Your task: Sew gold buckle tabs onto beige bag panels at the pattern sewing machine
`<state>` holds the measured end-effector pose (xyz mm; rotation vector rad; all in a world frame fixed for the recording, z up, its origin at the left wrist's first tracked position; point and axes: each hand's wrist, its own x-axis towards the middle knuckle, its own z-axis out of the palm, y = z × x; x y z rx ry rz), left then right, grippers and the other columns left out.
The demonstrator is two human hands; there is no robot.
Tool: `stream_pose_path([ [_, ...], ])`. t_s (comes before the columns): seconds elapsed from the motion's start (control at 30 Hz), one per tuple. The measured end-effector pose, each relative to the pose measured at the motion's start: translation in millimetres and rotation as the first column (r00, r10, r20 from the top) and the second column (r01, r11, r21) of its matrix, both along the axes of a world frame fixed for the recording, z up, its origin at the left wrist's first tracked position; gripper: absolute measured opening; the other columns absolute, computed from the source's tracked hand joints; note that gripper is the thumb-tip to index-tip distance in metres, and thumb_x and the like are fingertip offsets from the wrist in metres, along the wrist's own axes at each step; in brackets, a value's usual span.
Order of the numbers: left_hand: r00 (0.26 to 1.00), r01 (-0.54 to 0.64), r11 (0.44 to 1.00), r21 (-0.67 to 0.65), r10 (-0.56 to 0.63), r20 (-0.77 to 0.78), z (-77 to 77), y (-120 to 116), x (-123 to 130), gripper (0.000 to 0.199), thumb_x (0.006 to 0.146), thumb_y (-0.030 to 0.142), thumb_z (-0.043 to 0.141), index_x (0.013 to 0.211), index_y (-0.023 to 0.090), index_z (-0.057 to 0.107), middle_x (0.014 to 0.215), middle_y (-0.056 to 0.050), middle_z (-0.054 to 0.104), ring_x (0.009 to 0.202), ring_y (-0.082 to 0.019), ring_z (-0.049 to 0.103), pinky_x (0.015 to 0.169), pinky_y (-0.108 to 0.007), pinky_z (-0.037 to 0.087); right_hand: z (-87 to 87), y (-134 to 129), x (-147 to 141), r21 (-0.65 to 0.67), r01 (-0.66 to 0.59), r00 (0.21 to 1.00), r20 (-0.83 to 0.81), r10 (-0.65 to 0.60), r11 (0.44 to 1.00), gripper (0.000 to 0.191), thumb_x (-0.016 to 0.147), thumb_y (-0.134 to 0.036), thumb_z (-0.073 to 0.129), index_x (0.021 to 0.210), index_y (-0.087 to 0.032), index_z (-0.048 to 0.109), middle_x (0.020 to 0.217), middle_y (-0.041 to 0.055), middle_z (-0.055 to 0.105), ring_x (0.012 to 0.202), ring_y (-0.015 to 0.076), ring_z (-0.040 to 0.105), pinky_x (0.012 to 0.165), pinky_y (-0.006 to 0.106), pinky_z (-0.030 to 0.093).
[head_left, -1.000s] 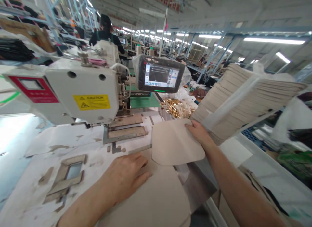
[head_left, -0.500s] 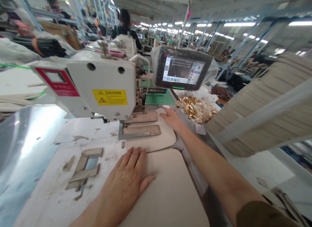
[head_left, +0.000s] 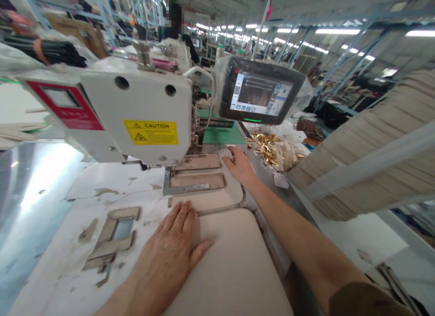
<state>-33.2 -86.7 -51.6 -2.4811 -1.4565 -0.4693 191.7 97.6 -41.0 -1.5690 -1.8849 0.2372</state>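
Our left grip (head_left: 166, 257) open and flat on a beige panel (head_left: 227, 270), our right grip (head_left: 239, 165) open, palm down on a beige piece (head_left: 217, 196), just beside the template plate (head_left: 197, 181) of the sewing machine (head_left: 136, 112), neither grasping

The sewing machine head (head_left: 136, 112) and its touchscreen (head_left: 260, 92) block the way forward above the right hand (head_left: 240, 166), and a stack of beige panels (head_left: 367, 153) stands to the right. A hand could pass low between screen and stack, over a bag of brass fittings (head_left: 273, 152), or leftward from the left hand (head_left: 163, 257), where a cut-out frame (head_left: 112, 234) lies.
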Motion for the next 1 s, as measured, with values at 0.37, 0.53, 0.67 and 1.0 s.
stream_pose_path([
  [0.37,0.998,0.023,0.998,-0.052,-0.020,0.062,-3.2,5.7,-0.7,0.065,0.092,0.062,0.030,0.127,0.017,0.060,0.136,-0.016,0.059,0.128,-0.035,0.052,0.098,-0.051,0.051,6.8,-138.5,58.2,-0.213,-0.511,0.783,0.283,0.553,0.833,0.045,0.101,-0.033,0.040,0.143,-0.019,0.048,0.152,0.0106,0.040,0.144,0.0235,0.030,0.118,0.049,0.027],
  [0.53,0.997,0.033,0.988,-0.154,-0.022,0.076,5.6,10.8,0.7,0.062,0.092,0.061,0.033,0.126,0.017,0.060,0.129,-0.013,0.062,0.123,-0.032,0.052,0.100,-0.052,0.048,-1.4,-133.4,54.4,-0.191,-0.479,0.786,0.341,0.516,0.857,0.046,0.101,-0.033,0.039,0.143,-0.016,0.048,0.151,0.0117,0.040,0.144,0.0234,0.031,0.117,0.048,0.028],
  [0.67,0.997,0.043,0.966,-0.254,-0.026,0.068,14.8,15.7,1.3,0.055,0.093,0.058,0.035,0.121,0.020,0.063,0.123,-0.011,0.063,0.115,-0.030,0.054,0.099,-0.050,0.047,1.5,-133.2,52.5,-0.140,-0.515,0.796,0.287,0.533,0.846,0.044,0.099,-0.032,0.044,0.139,-0.015,0.052,0.147,0.0144,0.047,0.141,0.0249,0.036,0.115,0.049,0.032],
  [1.0,0.997,0.073,0.954,-0.290,-0.066,0.034,22.3,20.7,1.4,0.058,0.093,0.058,0.033,0.133,0.025,0.057,0.121,-0.012,0.063,0.109,-0.031,0.052,0.096,-0.051,0.044,10.9,-141.3,44.3,-0.099,-0.513,0.833,0.181,0.522,0.853,0.029,0.095,-0.030,0.051,0.120,-0.017,0.057,0.117,0.0124,0.062,0.111,0.0256,0.055,0.099,0.044,0.045],
])
